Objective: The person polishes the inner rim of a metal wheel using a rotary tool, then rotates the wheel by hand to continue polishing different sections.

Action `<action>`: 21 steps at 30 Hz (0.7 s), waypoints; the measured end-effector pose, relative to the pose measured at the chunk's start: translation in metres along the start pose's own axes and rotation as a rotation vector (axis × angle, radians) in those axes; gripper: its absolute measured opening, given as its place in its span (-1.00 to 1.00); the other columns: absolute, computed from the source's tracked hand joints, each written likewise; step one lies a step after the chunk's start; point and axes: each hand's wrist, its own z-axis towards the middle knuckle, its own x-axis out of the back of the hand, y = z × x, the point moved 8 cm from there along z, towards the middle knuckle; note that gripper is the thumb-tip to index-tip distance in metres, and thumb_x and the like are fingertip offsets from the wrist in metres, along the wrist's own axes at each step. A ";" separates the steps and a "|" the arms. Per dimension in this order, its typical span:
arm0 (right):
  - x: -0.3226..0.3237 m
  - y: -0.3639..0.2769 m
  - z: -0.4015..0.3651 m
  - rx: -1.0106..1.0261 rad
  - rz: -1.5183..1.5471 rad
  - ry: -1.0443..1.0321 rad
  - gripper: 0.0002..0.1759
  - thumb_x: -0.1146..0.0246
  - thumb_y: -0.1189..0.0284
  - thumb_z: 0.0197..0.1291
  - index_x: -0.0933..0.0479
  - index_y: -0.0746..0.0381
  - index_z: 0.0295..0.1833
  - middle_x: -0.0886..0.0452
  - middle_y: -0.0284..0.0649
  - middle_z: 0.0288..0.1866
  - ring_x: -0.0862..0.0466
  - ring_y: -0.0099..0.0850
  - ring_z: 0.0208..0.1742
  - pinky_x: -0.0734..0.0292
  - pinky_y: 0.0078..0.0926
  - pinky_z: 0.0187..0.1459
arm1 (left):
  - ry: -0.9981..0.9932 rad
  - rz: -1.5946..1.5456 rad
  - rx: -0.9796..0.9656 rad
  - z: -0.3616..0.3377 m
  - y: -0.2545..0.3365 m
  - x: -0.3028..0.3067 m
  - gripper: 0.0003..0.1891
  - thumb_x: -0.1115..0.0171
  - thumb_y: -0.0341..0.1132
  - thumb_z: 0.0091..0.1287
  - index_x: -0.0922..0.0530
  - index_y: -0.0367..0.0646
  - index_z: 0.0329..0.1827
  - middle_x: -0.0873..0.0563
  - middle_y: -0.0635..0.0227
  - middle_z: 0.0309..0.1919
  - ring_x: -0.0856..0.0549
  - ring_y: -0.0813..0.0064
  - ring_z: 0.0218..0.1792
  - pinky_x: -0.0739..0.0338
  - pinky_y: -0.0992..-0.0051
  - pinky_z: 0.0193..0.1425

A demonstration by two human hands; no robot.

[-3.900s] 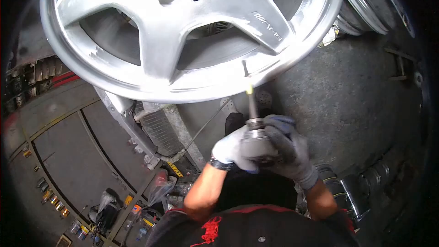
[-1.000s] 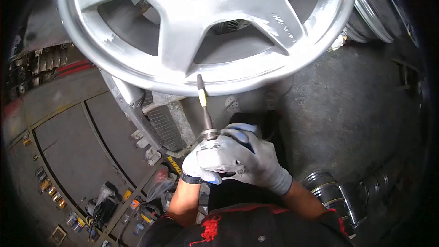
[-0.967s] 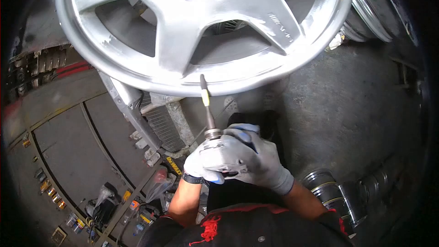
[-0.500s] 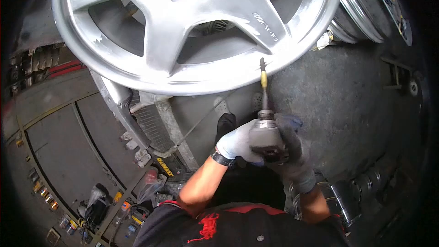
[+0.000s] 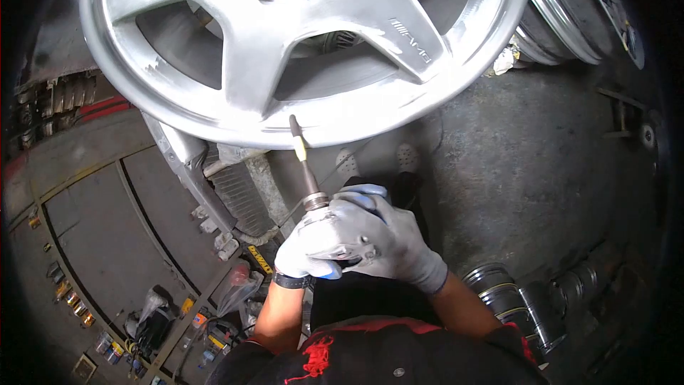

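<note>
A large silver alloy wheel (image 5: 249,50) with wide spokes and AMG lettering fills the top of the head view. Both my gloved hands are wrapped around a die grinder (image 5: 315,202), whose thin shaft points up toward the wheel. At its end, the dark tip overlaps the lower rim, just below the base of a spoke. My left hand (image 5: 292,255) closes on the tool body from the left. From the right, my right hand (image 5: 399,239) grips it with fingers folded over the top. Much of the tool body is hidden by the gloves.
More wheel rims (image 5: 563,21) lean at the upper right, and shiny rims (image 5: 495,289) stack at the lower right. A metal part with a mesh core (image 5: 246,196) stands below the wheel. Small bottles (image 5: 71,299) and tools lie along a frame at the lower left.
Both hands have carried the die grinder left along the lower rim, from under the lettered spoke to the spoke left of it. The tool now tilts leftward.
</note>
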 end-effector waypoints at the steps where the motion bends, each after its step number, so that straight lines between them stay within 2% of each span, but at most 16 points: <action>1: 0.007 0.008 -0.006 -0.059 0.012 -0.009 -0.04 -0.65 0.19 -0.14 -0.47 0.07 0.46 -0.59 -0.04 0.31 -0.73 -0.03 0.17 -0.71 -0.16 0.09 | 0.013 -0.176 -0.012 0.015 0.007 -0.013 -0.08 -0.70 0.01 -0.04 -0.55 -0.30 0.38 -0.50 0.07 0.47 -0.51 0.16 0.42 -0.38 0.18 0.51; 2: 0.013 0.015 -0.012 -0.119 0.022 -0.018 -0.03 -0.65 0.18 -0.14 -0.46 0.07 0.47 -0.60 -0.04 0.31 -0.73 -0.02 0.18 -0.70 -0.16 0.11 | 0.001 -0.111 -0.165 0.028 0.033 -0.034 -0.27 -0.59 -0.21 0.16 -0.46 -0.28 0.36 -0.58 0.14 0.28 -0.57 0.35 0.34 -0.51 0.43 0.39; 4: 0.032 0.015 -0.023 -0.070 -0.034 0.041 -0.01 -0.68 0.18 -0.16 -0.45 0.07 0.48 -0.61 -0.04 0.30 -0.74 -0.01 0.17 -0.72 -0.15 0.11 | -0.142 -0.124 -0.104 0.039 0.025 -0.050 -0.29 -0.54 -0.26 0.23 -0.45 -0.22 0.43 -0.55 0.15 0.35 -0.53 0.35 0.40 -0.46 0.37 0.48; 5: 0.045 0.013 -0.027 -0.026 -0.048 0.094 0.00 -0.69 0.21 -0.16 -0.45 0.07 0.48 -0.61 -0.03 0.29 -0.75 0.00 0.16 -0.73 -0.14 0.09 | -0.239 0.193 -0.036 0.046 -0.007 -0.050 -0.24 -0.56 -0.26 0.19 -0.42 -0.18 0.47 -0.52 0.22 0.43 -0.54 0.33 0.39 -0.45 0.30 0.51; 6: 0.059 0.010 -0.031 0.018 -0.061 0.147 0.00 -0.69 0.23 -0.16 -0.44 0.08 0.48 -0.61 -0.02 0.29 -0.76 0.01 0.14 -0.75 -0.14 0.07 | -0.239 0.186 -0.040 0.046 -0.024 -0.049 -0.24 -0.56 -0.26 0.19 -0.42 -0.18 0.47 -0.52 0.22 0.43 -0.54 0.33 0.39 -0.45 0.30 0.51; 8: 0.077 0.006 -0.038 0.049 -0.104 0.144 0.04 -0.71 0.27 -0.17 -0.40 0.07 0.50 -0.62 0.00 0.27 -0.76 0.05 0.12 -0.77 -0.10 0.02 | -0.247 0.397 -0.254 0.076 0.016 -0.074 -0.38 -0.60 -0.33 -0.04 -0.69 -0.11 0.19 -0.73 0.25 0.19 -0.67 0.30 0.22 -0.52 0.25 0.41; 9: 0.083 0.009 -0.044 -0.019 -0.135 0.155 0.06 -0.71 0.28 -0.18 -0.38 0.07 0.51 -0.62 0.00 0.25 -0.77 0.06 0.11 -0.77 -0.08 0.01 | -0.240 0.392 -0.258 0.083 0.014 -0.077 -0.38 -0.60 -0.33 -0.04 -0.69 -0.11 0.19 -0.73 0.25 0.19 -0.67 0.30 0.22 -0.52 0.25 0.41; 11: 0.091 0.017 -0.053 -0.112 -0.160 0.160 0.12 -0.72 0.31 -0.20 -0.31 0.06 0.55 -0.62 0.00 0.23 -0.76 0.06 0.12 -0.77 -0.07 0.01 | -0.236 0.230 -0.064 0.094 -0.001 -0.078 -0.50 -0.58 -0.38 -0.09 -0.76 -0.09 0.03 -0.78 0.23 0.07 -0.70 0.24 0.17 -0.56 0.23 0.35; 15: 0.084 0.016 -0.041 -0.038 -0.150 0.162 0.10 -0.70 0.33 -0.19 -0.33 0.06 0.54 -0.63 -0.02 0.22 -0.74 0.03 0.15 -0.77 -0.10 0.01 | -0.219 0.402 -0.205 0.086 0.002 -0.072 -0.49 -0.60 -0.36 -0.05 -0.74 -0.10 0.07 -0.76 0.24 0.12 -0.69 0.23 0.19 -0.55 0.23 0.36; 17: 0.074 0.007 -0.028 0.064 -0.108 0.173 0.06 -0.69 0.32 -0.16 -0.36 0.06 0.53 -0.65 -0.04 0.21 -0.73 0.02 0.18 -0.77 -0.11 0.02 | -0.182 0.541 -0.382 0.075 0.018 -0.070 -0.46 -0.56 -0.33 0.06 -0.68 -0.13 0.18 -0.71 0.25 0.22 -0.65 0.26 0.28 -0.51 0.25 0.40; 18: 0.070 0.008 -0.026 0.063 -0.100 0.175 0.06 -0.69 0.32 -0.16 -0.36 0.06 0.53 -0.65 -0.04 0.21 -0.73 0.02 0.18 -0.77 -0.11 0.02 | -0.180 0.545 -0.376 0.072 0.019 -0.072 -0.46 -0.56 -0.33 0.06 -0.68 -0.13 0.18 -0.71 0.25 0.22 -0.65 0.26 0.28 -0.51 0.25 0.40; 20: 0.058 0.014 -0.024 0.016 -0.098 0.116 0.04 -0.69 0.30 -0.14 -0.39 0.06 0.53 -0.66 -0.06 0.21 -0.73 0.02 0.18 -0.77 -0.11 0.04 | -0.060 0.324 -0.109 0.073 0.007 -0.063 -0.45 -0.49 -0.32 0.19 -0.59 -0.16 0.28 -0.63 0.24 0.32 -0.57 0.25 0.37 -0.48 0.27 0.43; 21: 0.060 0.011 -0.021 0.008 -0.064 0.110 0.03 -0.68 0.30 -0.14 -0.39 0.05 0.53 -0.66 -0.03 0.21 -0.73 0.02 0.17 -0.77 -0.11 0.02 | -0.129 0.158 -0.206 0.069 0.007 -0.059 -0.43 -0.42 -0.33 0.26 -0.52 -0.17 0.36 -0.58 0.21 0.37 -0.52 0.31 0.42 -0.47 0.30 0.44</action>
